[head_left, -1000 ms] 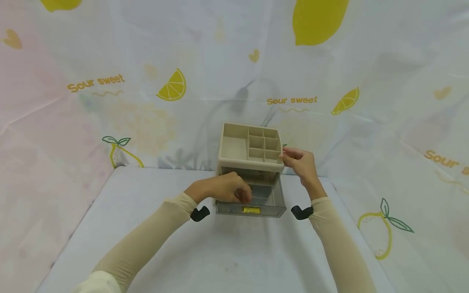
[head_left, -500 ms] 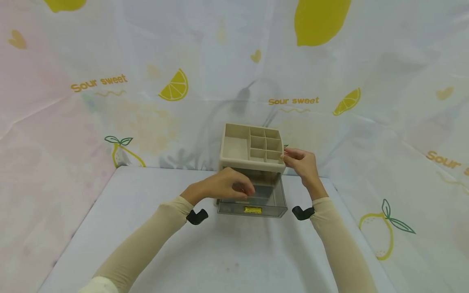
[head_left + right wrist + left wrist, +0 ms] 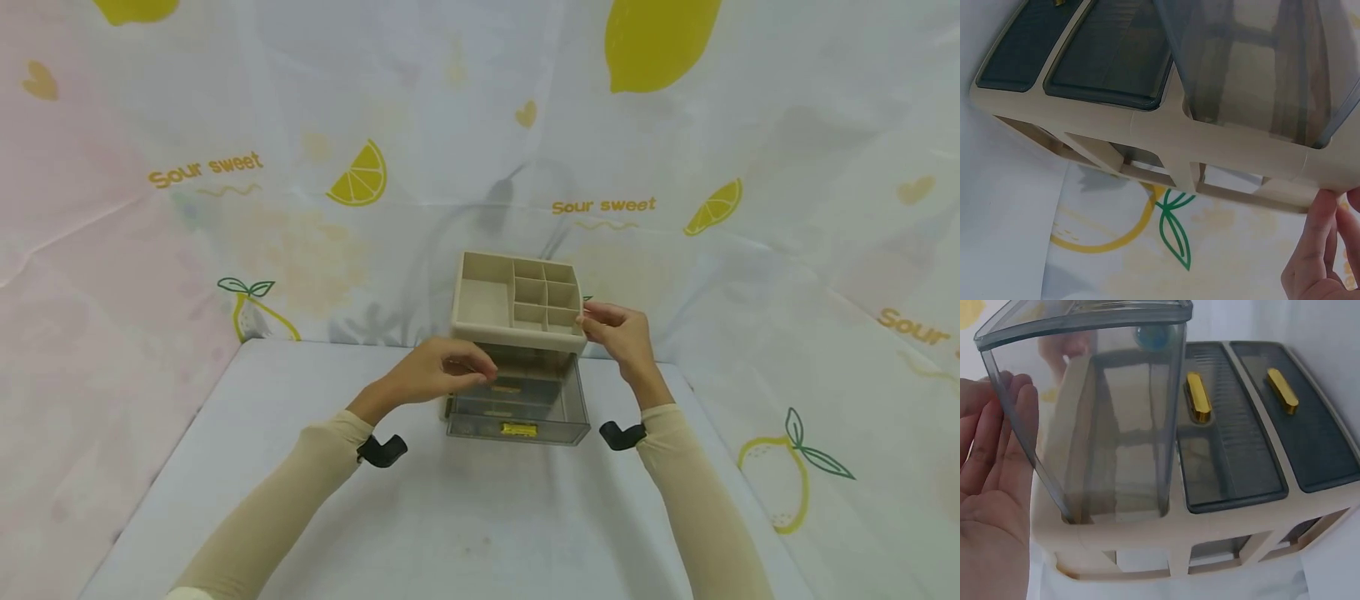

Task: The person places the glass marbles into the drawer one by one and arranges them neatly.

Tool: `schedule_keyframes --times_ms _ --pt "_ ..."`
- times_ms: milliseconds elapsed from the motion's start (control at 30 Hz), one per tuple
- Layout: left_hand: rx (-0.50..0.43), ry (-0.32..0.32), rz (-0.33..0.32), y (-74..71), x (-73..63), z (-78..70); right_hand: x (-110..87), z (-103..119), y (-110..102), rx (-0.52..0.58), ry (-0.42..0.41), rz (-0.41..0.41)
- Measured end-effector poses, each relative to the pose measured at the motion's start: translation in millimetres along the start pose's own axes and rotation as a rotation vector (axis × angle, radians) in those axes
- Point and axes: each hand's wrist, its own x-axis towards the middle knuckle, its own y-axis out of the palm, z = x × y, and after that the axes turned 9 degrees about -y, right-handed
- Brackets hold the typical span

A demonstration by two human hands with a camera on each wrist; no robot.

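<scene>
While my left hand [image 3: 435, 367] hangs over the left edge of the pulled-out, smoky-clear plastic drawer [image 3: 480, 428], its fingers are loosely bent, thumb apart, holding nothing. My right hand [image 3: 618, 333] pinches the beige plastic compartmented cabinet [image 3: 517, 338], right side, near its front corner; cabinet stands near the white worktop [image 3: 450, 517]'s back edge. A blue-green rounded object [image 3: 1152, 337] shows low inside the drawer's front. Judgement: brace firmly; move the drawer squarely, gently, fingers outside its rim.
</scene>
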Motion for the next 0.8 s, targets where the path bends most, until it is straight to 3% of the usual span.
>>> schedule_keyframes --times_ms 200,467,600,800 --pt "-0.007 -0.040 -0.109 -10.3 -17.0 2.8 1.3 -1.6 0.8 -0.001 0.003 0.002" --pt "-0.121 -0.059 -0.152 -28.3 -37.0 20.0 -0.4 5.0 -3.3 -0.030 0.009 0.004" --pt "-0.103 -0.086 -0.164 -32.8 -46.5 24.8 0.6 2.8 -2.4 -0.035 0.000 0.000" --pt "-0.093 -0.181 -0.193 -37.2 -62.2 34.0 -0.1 5.3 -0.6 -0.053 -0.009 0.004"
